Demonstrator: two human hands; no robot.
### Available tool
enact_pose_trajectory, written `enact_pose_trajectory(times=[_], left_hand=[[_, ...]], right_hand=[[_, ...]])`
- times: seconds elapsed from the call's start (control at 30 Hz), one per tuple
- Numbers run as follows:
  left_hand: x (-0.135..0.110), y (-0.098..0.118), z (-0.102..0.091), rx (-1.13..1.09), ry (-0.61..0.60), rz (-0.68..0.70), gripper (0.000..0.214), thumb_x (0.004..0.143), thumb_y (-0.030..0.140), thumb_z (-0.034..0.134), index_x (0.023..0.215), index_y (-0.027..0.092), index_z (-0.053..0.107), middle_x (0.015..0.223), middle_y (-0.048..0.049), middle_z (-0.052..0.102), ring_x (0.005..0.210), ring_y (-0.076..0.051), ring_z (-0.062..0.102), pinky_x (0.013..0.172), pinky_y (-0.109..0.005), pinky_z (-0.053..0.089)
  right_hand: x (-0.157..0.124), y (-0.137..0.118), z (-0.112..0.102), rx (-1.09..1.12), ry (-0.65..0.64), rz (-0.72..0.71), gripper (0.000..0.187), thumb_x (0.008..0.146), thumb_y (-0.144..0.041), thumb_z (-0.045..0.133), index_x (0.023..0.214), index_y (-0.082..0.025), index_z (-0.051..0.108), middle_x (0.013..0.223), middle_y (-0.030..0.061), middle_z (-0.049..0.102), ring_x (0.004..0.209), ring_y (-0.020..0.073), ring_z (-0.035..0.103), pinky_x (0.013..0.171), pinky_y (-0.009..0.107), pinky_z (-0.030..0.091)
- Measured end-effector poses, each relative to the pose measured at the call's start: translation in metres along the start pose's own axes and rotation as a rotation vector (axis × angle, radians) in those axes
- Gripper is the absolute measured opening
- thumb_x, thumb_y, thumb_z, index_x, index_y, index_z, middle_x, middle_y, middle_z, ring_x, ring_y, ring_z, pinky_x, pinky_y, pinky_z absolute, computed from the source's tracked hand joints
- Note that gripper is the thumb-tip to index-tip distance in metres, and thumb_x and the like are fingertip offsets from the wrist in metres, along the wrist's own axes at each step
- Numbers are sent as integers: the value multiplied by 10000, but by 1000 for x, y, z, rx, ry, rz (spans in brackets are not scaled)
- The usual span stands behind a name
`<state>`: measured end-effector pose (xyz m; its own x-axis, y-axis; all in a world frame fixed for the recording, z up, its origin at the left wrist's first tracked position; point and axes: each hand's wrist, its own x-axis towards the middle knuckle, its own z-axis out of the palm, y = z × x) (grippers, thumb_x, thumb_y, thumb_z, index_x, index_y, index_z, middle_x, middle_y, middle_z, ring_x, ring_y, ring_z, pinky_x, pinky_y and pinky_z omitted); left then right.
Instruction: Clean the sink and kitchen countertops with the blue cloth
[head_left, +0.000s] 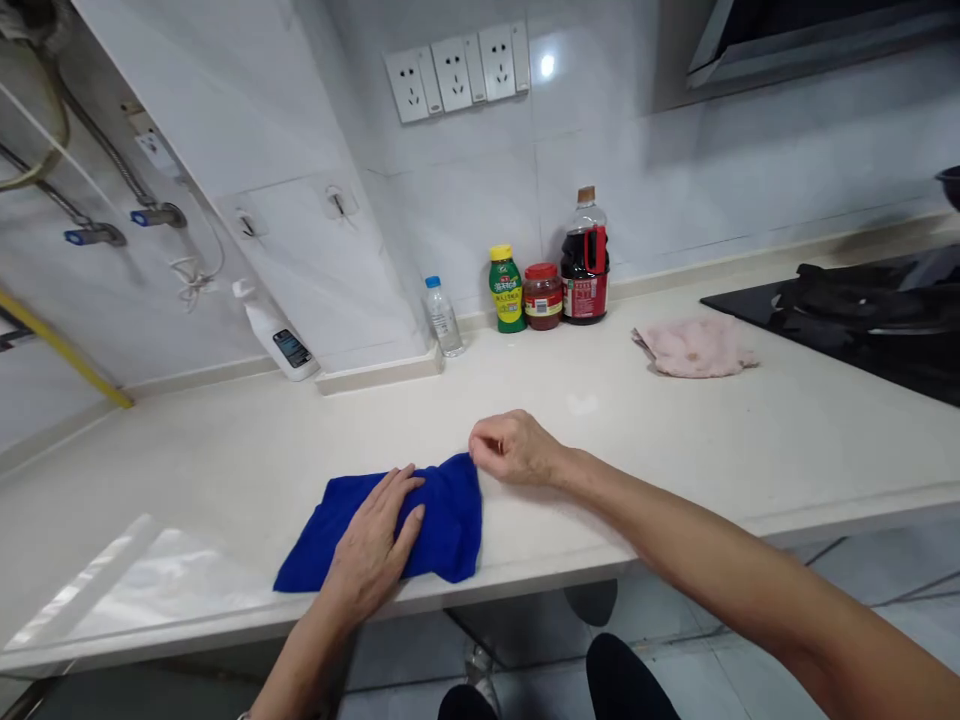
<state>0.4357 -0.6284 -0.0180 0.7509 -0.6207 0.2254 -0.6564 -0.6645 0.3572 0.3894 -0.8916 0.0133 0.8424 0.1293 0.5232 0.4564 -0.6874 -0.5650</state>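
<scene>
A blue cloth (450, 525) lies spread on the pale countertop near its front edge. My left hand (379, 545) rests flat on the middle of it, fingers stretched out and thumb apart. At the cloth's far right corner, my right hand (514, 448) is closed in a pinch on the fabric, lifting that corner slightly. The cloth's right part is a little wrinkled, and my left hand hides some of its centre.
Along the back wall stand a clear bottle (444, 320), a green bottle (507, 292), a red-lidded jar (543, 298) and a dark sauce bottle (586, 265). A white bottle (277, 335) leans at left. A pink cloth (697, 347) lies near the black stove (862, 310).
</scene>
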Motion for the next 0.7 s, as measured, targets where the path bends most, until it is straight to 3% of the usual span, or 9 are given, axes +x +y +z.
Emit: enact_pose_trajectory(times=[0.13,0.23,0.37,0.53,0.7], left_hand=[[0,-2,-5,-69,-75,-58,559,966,617,380,1373,290,580,1581,-21,438,1515,-258,306,1264,-546,259],[-4,1,-19,-135,-125,-51,613,935,647,462,1442,309,523,1620,-18,372,1528,-266,274,1264,-541,244],[-17,-3,-30,-146,-149,-30,700,915,636,542,1538,365,372,1675,-21,242,1530,-274,269,1245,-550,276],[-36,-20,-30,110,-125,158,682,944,580,538,1562,383,324,1659,-19,277,1545,-257,223,1274,-594,101],[-38,-24,-29,114,-133,160,572,1009,531,412,1557,382,346,1645,3,298,1532,-250,255,1270,-567,165]], right_hand=[[-10,-21,-5,-30,-512,73,317,822,-488,699,725,-189,657,645,-35,625,591,101,514,587,234,340],[-15,-31,-3,-103,-696,41,453,749,-640,745,802,-201,646,649,-42,588,599,115,487,585,247,325],[-22,-38,5,-156,-733,-56,456,762,-602,775,911,-199,623,682,-53,550,606,115,453,574,252,303],[-24,-36,7,-16,-746,-201,142,969,-298,619,882,-185,620,717,-52,521,630,90,443,589,223,318],[-22,-34,-13,19,-598,-312,83,900,-136,593,832,-185,600,743,-48,527,669,90,445,639,229,338]])
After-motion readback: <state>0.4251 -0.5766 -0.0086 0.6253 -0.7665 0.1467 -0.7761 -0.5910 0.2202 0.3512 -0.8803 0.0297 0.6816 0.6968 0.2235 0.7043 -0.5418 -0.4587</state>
